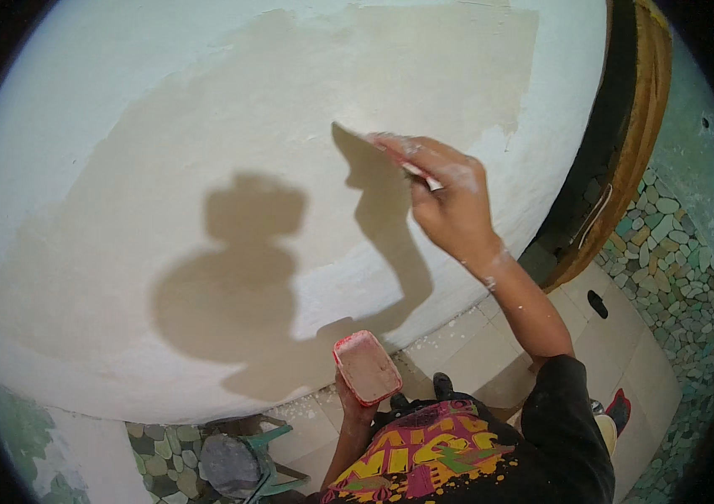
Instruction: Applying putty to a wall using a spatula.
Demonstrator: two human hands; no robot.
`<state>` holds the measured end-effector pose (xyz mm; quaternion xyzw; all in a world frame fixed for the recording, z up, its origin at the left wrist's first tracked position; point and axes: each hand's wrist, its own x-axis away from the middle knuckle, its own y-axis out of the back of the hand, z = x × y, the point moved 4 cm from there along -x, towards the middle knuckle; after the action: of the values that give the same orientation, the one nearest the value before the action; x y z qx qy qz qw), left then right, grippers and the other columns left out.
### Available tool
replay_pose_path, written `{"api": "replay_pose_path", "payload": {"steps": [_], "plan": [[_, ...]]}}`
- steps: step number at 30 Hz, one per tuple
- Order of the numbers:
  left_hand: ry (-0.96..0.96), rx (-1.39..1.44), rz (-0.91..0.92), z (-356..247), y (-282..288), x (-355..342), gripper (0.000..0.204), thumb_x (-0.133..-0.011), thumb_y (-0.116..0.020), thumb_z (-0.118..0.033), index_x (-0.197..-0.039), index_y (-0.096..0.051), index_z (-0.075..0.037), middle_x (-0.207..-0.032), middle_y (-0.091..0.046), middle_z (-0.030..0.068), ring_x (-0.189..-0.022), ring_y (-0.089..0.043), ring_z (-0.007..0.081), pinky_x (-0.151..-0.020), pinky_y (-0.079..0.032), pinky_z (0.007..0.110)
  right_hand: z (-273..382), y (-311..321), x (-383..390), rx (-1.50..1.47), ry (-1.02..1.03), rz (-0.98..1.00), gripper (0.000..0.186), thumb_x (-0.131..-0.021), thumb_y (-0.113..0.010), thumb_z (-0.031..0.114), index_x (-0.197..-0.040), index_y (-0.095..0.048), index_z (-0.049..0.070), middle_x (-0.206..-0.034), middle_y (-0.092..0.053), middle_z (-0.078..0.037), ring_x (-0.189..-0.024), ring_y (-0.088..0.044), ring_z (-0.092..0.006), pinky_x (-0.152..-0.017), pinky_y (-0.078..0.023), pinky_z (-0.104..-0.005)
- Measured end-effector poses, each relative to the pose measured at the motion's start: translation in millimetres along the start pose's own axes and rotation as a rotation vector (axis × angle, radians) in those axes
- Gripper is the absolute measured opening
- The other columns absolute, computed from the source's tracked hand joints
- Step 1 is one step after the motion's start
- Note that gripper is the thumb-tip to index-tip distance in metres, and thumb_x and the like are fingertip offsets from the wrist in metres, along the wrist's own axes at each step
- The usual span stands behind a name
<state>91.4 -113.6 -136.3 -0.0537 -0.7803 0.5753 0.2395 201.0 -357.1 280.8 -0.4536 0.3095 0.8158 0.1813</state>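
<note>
My right hand [449, 197], flecked with white, grips a putty knife [394, 151] with some red on it, its edge at or very near the white wall [80, 160], over a wide beige-grey coated patch. My left hand [355, 403] holds a red-rimmed rectangular container [367, 367] of pale, creamy material low in the view, below my right hand. Shadows of my head, arm and the tool fall across the wall.
A brown wooden frame [634, 168] edges a dark opening at the right. Below are pale floor tiles [625, 319] with white spatters, pebble-patterned surfaces [655, 210], a green plastic stool [266, 462] with a grey object [227, 462] on it, and footwear [617, 407].
</note>
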Motion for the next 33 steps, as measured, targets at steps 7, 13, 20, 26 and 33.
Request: {"api": "replay_pose_path", "payload": {"steps": [7, 13, 20, 26, 33], "plan": [[0.005, -0.063, 0.044, 0, -4, -13, 0.069, -0.106, -0.046, -0.060, -0.156, -0.044, -0.014, -0.151, -0.056, 0.0120, -0.133, -0.059, 0.0352, -0.111, -0.050, 0.057, 4, 51, -56, 0.085, 0.208, -0.232, 0.042, -0.089, -0.064, -0.007, -0.125, -0.077, 0.011, -0.096, -0.075, -0.015, -0.083, -0.072, -0.0232, -0.078, -0.056, -0.0298], [0.005, -0.040, 0.026, 3, -17, -10, 0.065, -0.104, -0.050, -0.059, -0.153, -0.048, -0.016, -0.146, -0.060, 0.0121, -0.130, -0.061, 0.0361, -0.106, -0.052, 0.059, 35, 26, -90, 0.161, 0.285, -0.181, 0.044, -0.091, -0.070, -0.003, -0.131, -0.075, 0.015, -0.124, -0.076, -0.007, -0.108, -0.074, -0.0215, -0.091, -0.060, -0.0361], [0.009, -0.072, 0.026, 1, -17, -11, 0.065, -0.104, -0.048, -0.058, -0.152, -0.049, -0.015, -0.146, -0.060, 0.0113, -0.129, -0.062, 0.0354, -0.106, -0.053, 0.059, 19, -65, 20, 0.443, 0.445, 0.003, 0.061, -0.078, -0.076, 0.004, -0.138, -0.069, 0.015, -0.136, -0.068, -0.013, -0.121, -0.068, -0.0317, -0.097, -0.059, -0.0423], [-0.026, -0.074, 0.023, -4, -11, -11, 0.068, -0.103, -0.049, -0.060, -0.154, -0.046, -0.015, -0.146, -0.059, 0.0115, -0.129, -0.061, 0.0353, -0.107, -0.052, 0.058, 2, -27, 53, 0.000, 0.104, -0.042, 0.074, -0.071, -0.059, -0.023, -0.138, -0.067, 0.007, -0.131, -0.069, -0.016, -0.117, -0.069, -0.0345, -0.089, -0.062, -0.0380], [-0.019, -0.048, 0.066, -9, -8, -1, 0.066, -0.103, -0.050, -0.058, -0.153, -0.048, -0.015, -0.145, -0.060, 0.0112, -0.128, -0.062, 0.0353, -0.106, -0.053, 0.059, -35, 52, -58, 0.075, -0.188, -0.520, 0.036, -0.104, -0.059, 0.012, -0.137, -0.071, 0.008, -0.120, -0.077, -0.016, -0.111, -0.074, -0.0243, -0.101, -0.056, -0.0366]]}}
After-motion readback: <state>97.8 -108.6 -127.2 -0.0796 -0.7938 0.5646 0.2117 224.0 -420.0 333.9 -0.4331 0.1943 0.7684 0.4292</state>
